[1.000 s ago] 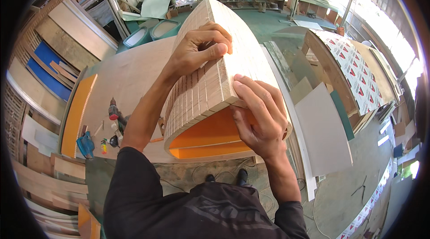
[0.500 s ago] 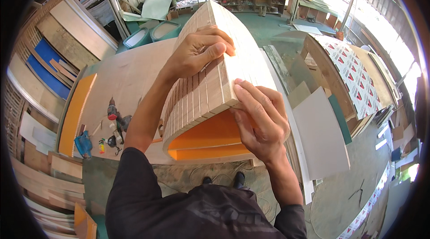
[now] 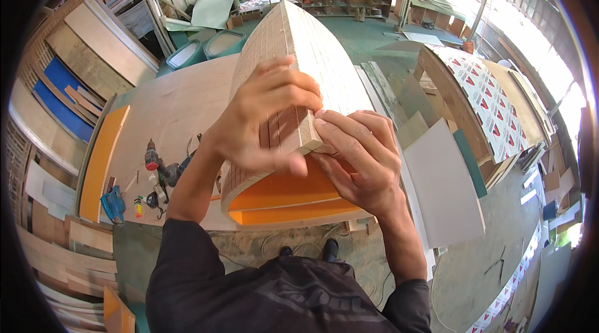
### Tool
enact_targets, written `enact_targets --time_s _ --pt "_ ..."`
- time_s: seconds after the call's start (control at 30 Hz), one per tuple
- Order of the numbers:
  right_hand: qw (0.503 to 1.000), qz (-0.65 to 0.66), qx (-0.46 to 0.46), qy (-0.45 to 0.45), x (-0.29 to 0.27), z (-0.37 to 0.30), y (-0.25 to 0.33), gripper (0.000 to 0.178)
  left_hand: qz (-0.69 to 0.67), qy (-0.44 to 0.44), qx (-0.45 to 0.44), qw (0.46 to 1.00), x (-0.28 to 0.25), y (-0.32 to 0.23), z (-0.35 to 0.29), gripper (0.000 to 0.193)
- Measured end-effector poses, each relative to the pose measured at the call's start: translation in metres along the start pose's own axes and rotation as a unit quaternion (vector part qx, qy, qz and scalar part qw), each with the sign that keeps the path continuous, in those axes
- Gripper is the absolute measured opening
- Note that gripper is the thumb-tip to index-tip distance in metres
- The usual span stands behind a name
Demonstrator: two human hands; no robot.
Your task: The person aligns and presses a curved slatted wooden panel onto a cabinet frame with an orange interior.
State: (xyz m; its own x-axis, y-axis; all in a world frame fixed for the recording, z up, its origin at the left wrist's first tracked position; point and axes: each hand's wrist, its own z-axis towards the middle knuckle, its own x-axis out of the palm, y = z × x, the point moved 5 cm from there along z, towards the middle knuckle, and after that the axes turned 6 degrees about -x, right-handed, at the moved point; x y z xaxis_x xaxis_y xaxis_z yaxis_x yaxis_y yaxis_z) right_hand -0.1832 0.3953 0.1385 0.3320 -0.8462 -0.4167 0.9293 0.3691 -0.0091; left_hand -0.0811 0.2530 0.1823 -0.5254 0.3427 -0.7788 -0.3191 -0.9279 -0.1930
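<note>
Left grip (image 3: 253,118): shifted nearer, our thumb and fingers apart
Right grip (image 3: 367,161): clamped on slatted shell (image 3: 324,52), near edge
Desk (image 3: 171,90): roomy stretch left of shell

Hull (image 3: 327,71) is pale wood, lined lengthwise with thin dark stripes; its interior (image 3: 281,196) shows bright orange. Shirt (image 3: 249,286): black, with a muted grey print. Drill (image 3: 167,173): dark body, red near the chuck. Long panel (image 3: 105,164) reads orange, sheets (image 3: 59,105) blue. Cover (image 3: 483,93): white, repeating red motif. Board (image 3: 446,189): plain greyish white.
</note>
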Motion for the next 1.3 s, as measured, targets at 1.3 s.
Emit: enact_targets --time_s 1.3 --pt "0.996 -0.044 0.002 -0.083 0.014 -0.008 0.001 0.046 -0.007 -0.064 -0.044 0.997 0.008 -0.014 -0.005 0.049"
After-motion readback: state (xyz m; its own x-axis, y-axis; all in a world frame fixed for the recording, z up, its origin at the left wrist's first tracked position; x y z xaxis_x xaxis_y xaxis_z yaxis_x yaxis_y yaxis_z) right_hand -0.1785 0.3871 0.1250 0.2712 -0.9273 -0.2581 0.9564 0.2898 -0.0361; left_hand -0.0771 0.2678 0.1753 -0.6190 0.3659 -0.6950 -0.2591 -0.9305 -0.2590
